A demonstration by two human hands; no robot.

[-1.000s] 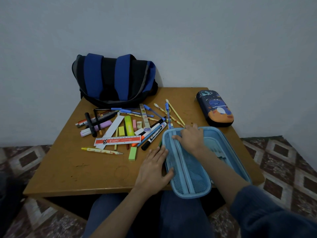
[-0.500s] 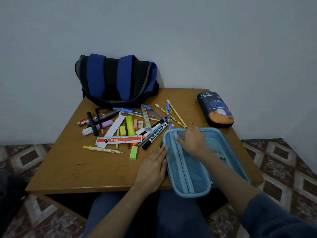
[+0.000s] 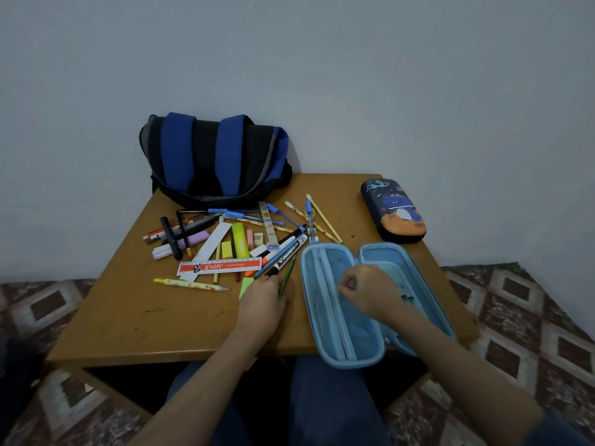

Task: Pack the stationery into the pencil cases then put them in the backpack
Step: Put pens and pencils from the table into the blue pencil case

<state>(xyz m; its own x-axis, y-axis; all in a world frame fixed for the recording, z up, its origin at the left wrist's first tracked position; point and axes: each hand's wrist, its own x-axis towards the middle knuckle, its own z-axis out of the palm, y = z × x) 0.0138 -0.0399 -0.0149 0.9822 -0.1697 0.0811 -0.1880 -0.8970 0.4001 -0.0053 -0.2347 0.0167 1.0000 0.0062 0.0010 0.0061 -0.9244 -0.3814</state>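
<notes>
Packing under way at the open pencil case (image 3: 354,336)
Left hand (image 3: 262,300) touches the markers (image 3: 288,252), grip unclear; right hand (image 3: 367,292) curls its fingers inside the case at the near right edge of the table (image 3: 145,323), hold unclear.

Open pencil case (image 3: 347,317) light blue, mesh lining. Closed case (image 3: 394,210) – navy, orange base, cartoon print. Backpack (image 3: 215,159) black with blue straps. Ruler (image 3: 220,266) red-white. Table (image 3: 128,317) tan wood – floor tiles diamond-patterned.

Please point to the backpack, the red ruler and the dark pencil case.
backpack (image 3: 211,159): head view, between its straps
red ruler (image 3: 222,266): head view, its middle
dark pencil case (image 3: 395,210): head view, its lid
</notes>
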